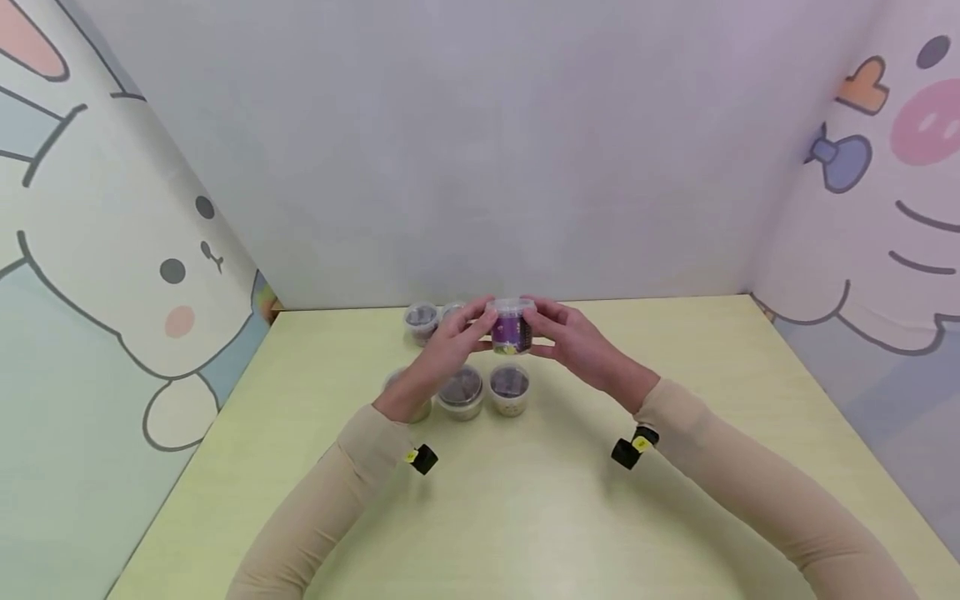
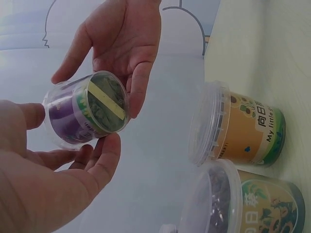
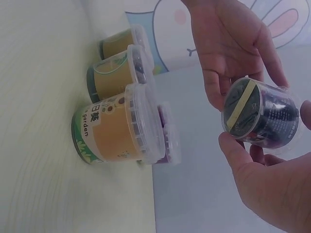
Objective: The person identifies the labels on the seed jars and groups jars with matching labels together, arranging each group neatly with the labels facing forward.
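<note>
Both hands hold up a small clear plastic tub (image 1: 512,329) with a purple label, above the table toward its far side. My left hand (image 1: 448,343) grips the tub's left side between thumb and fingers. On the opposite side, my right hand (image 1: 577,340) grips it the same way. The tub's base (image 2: 108,102), seen in the left wrist view, shows dark contents and a pale yellow strip across it. Nearest below stands a lidded tub (image 1: 509,390) with an orange label, apart from both hands.
A wider lidded tub (image 1: 461,392) stands beside the orange-labelled one. Another tub (image 1: 420,408) is partly hidden behind my left wrist. Farther back sit two more tubs, one (image 1: 422,321) plainer to see. The light wooden table (image 1: 525,517) meets a pale wall (image 1: 480,167).
</note>
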### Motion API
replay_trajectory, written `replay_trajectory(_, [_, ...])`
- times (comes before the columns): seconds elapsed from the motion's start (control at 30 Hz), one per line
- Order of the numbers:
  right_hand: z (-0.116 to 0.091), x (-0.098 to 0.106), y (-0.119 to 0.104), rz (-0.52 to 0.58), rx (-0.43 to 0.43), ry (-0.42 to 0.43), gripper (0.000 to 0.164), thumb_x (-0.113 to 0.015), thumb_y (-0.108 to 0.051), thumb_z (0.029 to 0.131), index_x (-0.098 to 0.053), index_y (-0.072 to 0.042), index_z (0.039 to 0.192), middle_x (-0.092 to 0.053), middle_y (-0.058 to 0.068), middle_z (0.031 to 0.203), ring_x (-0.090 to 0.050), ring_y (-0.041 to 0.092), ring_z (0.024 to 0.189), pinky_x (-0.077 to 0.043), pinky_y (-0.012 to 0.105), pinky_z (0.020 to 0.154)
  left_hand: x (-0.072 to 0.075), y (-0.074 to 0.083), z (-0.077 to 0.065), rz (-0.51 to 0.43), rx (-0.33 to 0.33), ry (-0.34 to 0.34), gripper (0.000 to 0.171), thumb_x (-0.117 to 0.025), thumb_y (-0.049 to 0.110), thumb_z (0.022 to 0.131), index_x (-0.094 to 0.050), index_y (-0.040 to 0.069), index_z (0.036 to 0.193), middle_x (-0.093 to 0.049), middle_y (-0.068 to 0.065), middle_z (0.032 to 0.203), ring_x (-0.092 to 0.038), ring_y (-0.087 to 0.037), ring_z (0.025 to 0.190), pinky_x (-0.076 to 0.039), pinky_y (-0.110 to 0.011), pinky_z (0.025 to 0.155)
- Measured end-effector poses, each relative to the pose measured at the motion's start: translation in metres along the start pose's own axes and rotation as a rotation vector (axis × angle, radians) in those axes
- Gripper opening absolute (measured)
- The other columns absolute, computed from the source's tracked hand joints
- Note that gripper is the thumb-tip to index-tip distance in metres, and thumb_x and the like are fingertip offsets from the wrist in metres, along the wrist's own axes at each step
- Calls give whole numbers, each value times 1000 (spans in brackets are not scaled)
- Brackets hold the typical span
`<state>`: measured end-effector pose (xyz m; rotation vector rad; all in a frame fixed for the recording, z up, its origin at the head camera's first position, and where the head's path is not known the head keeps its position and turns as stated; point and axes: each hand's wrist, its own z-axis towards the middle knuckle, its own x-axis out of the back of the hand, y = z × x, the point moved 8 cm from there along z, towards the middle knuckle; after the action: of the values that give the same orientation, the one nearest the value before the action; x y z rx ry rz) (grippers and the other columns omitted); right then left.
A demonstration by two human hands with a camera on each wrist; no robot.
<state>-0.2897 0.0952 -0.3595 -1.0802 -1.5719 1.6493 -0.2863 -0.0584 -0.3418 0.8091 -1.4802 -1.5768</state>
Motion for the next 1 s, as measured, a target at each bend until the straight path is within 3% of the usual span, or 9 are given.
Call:
replay_trajectory(0.3, [-2,3,2,71,2,30,63,-55,-31,107,-26,-11,159,-36,17,152,-45,34,135,-47,47,106,-1,-5,-1,-4,34,16,53,-40,29,112,-33,2,156,-48,-21,144,-52,-34,128,-48,-45,105])
replay_trajectory(0.47, [-5,6,2,118,5,81,58,-55,-34,106,-32,-6,151,-40,17,148,-53,30,124,-53,40,99,-5,-5,3,18,14,40,53,-43,33,111,-34,5,156,-47,-17,141,-54,-32,127,-50,-43,103])
replay_trajectory(0.73, [-7,4,0,85,7,67,59,-56,-32,106,-33,-2,151,-39,18,147,-48,30,129,-52,42,100,-7,-6,5,33,16,53,54,-43,33,111,-32,7,157,-43,-17,143,-51,-31,129,-49,-44,103])
replay_trajectory(1.0, [-8,5,5,85,22,67,57,-56,-32,106,-37,-3,150,-42,16,145,-50,29,125,-52,41,100,-9,-9,5,24,-5,68,53,-46,33,110,-34,7,155,-45,-17,136,-55,-30,118,-51,-44,101])
